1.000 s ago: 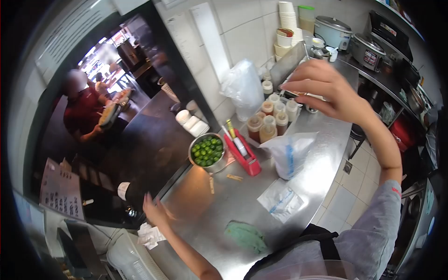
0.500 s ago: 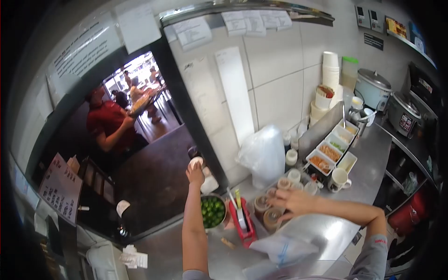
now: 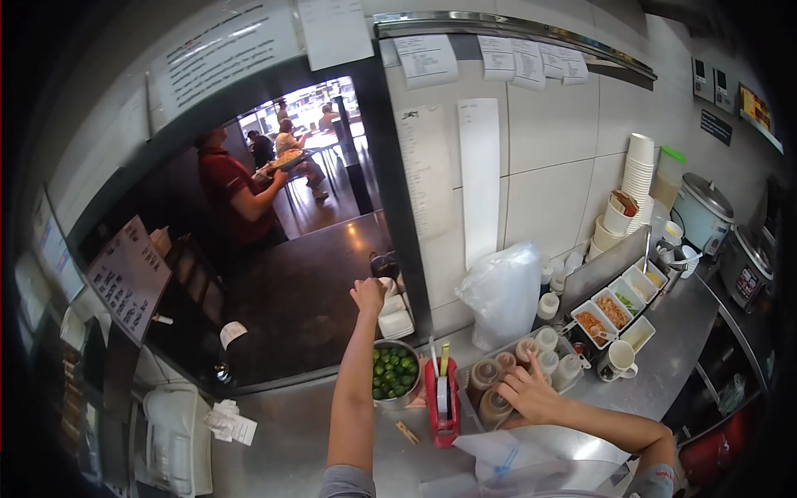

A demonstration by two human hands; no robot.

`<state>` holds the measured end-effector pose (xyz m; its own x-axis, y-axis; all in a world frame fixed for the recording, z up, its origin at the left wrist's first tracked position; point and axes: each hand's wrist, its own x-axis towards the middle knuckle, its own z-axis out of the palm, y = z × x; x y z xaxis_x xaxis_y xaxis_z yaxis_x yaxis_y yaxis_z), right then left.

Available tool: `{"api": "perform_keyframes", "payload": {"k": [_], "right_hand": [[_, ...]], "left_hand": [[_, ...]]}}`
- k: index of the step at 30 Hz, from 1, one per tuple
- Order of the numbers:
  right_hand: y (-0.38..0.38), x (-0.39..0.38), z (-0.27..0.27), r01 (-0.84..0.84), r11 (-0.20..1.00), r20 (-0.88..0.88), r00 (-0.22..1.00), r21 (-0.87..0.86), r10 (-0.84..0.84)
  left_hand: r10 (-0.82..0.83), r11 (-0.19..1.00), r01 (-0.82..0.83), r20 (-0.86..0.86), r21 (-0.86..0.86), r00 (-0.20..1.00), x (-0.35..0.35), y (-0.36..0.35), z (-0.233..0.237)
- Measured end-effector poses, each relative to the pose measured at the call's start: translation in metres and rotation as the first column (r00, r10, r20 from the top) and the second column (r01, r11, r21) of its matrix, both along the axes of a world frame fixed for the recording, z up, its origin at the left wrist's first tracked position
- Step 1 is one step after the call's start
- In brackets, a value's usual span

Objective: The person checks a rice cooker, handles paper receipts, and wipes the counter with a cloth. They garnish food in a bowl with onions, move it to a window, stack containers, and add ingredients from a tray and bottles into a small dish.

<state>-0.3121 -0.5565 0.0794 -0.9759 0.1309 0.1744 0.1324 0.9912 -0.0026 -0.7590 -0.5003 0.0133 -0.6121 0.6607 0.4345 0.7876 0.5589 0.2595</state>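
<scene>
My left hand (image 3: 367, 295) reaches to the ledge of the serving window, its fingers curled in beside a small pale round item (image 3: 388, 285); what they hold, if anything, is hidden. Close below lie stacked white containers (image 3: 396, 319). My right hand (image 3: 531, 394) hovers with fingers spread over a grey tray (image 3: 470, 415) of squeeze bottles, fingertips right at the caps of the brown sauce bottles (image 3: 496, 407). Paler-capped bottles (image 3: 568, 371) stand at the tray's far side. Between my arms are a bowl of green limes (image 3: 393, 372) and a red tape dispenser (image 3: 442, 407).
A wooden clothespin (image 3: 408, 432) lies on the steel counter. White topping tubs (image 3: 612, 312), a mug (image 3: 618, 360) and a bag of clear plastic (image 3: 502, 290) stand to the right. Beyond the window a person in red (image 3: 241, 195) carries a tray of food.
The view has swung left, so the scene sits further right. My left hand's fingers have moved from atop the pale round item to beside it. My right hand stays over the bottles.
</scene>
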Motion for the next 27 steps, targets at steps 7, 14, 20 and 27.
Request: {"api": "perform_keyframes", "payload": {"k": [7,14,20,27], "right_hand": [[-0.005,-0.005,-0.03,0.106,0.963,-0.119,0.983,-0.247,-0.139],[-0.01,0.01,0.111,-0.143,0.755,-0.541,0.782,-0.64,-0.311],[-0.024,-0.028,0.157,-0.257,0.527,-0.525,0.719,-0.81,-0.456],[-0.036,-0.056,0.131,-0.144,0.762,-0.483,0.842,-0.632,-0.24]], "left_hand": [[-0.73,0.682,-0.352,0.567,0.641,-0.38,0.041,-0.127,0.041],[-0.765,0.608,-0.42,0.353,0.674,-0.539,0.108,-0.237,0.048],[-0.786,0.582,-0.463,0.315,0.669,-0.532,0.136,-0.279,0.046],[-0.752,0.659,-0.23,0.629,0.716,-0.198,0.14,-0.311,0.051]]}}
